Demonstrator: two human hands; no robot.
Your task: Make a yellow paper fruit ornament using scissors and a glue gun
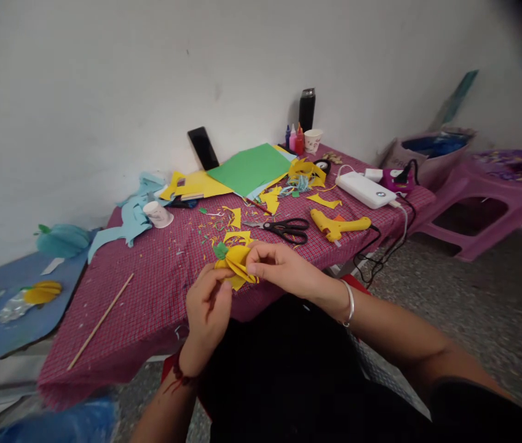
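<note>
Black clothing (288,381) fills the foreground below a yellow folded piece (238,258) with a green tip (220,250), gripped between both hands close to the body. Right-hand (279,266) fingertips pinch its layered edge; the left hand (209,303) is closed on its opposite side. Work appears to be at arranging the folds, which calls for a steady left hold and a light right pinch. Just beyond the grip lie scissors (272,228); right of it, a yellow glue gun (338,226); farther beyond, a green sheet (254,172).
</note>
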